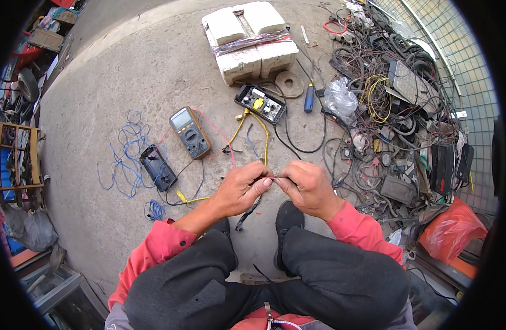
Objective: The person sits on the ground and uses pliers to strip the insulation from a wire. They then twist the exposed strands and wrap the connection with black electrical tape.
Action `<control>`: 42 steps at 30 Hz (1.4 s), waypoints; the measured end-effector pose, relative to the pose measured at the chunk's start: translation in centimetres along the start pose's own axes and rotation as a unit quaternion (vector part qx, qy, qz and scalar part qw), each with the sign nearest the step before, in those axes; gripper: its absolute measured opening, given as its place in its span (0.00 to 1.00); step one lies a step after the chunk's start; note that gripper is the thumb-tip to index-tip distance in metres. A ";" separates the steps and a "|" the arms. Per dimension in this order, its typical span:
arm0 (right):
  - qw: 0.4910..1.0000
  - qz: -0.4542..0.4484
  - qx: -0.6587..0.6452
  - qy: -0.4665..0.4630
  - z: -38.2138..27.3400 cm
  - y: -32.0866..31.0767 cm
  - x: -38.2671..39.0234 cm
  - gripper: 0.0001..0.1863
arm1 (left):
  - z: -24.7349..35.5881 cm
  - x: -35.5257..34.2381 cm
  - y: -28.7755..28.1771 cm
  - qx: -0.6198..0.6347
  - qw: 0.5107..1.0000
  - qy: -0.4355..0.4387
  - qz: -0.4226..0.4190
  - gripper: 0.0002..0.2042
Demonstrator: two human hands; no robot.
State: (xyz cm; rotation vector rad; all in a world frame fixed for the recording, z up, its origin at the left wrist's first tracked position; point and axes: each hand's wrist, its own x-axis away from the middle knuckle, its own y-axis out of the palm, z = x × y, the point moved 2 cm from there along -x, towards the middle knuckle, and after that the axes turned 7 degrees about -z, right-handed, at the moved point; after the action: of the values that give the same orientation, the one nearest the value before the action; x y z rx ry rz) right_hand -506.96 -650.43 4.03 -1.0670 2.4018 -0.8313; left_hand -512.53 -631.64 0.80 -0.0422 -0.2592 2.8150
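My left hand (pixel 244 187) and my right hand (pixel 305 187) meet above my shoes, thumbs and fingertips closed on a thin red wire (pixel 271 178); its exact end is too small to tell. Beyond them lies an opened black case with a circuit board (pixel 268 109) and yellow component, with yellow and black cables (pixel 266 137) running toward me. Left of that lies an orange-edged multimeter (pixel 185 131) with leads. A second black case piece (pixel 156 167) lies among tangled blue wires (pixel 126 159). A short dark cable hangs below my hands.
A taped white foam block (pixel 247 60) and a blue-handled screwdriver (pixel 309 98) lie ahead. A heap of cables and electronic scrap (pixel 390 143) fills the right, beside a mesh fence (pixel 462 66) and red plastic bag (pixel 451 228). Wooden frames (pixel 16 154) and clutter line the left.
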 end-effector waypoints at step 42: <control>0.990 0.080 -0.065 0.100 -0.6 1.0 1.6 0.15 | -0.6 0.6 0.2 -0.148 0.979 0.130 0.047 0.07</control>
State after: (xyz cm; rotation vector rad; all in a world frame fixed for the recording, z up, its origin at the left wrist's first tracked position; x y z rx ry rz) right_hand -508.84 -650.85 3.63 -0.8576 2.7001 -0.7684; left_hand -513.12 -631.53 0.18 -0.4984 -0.6245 2.7961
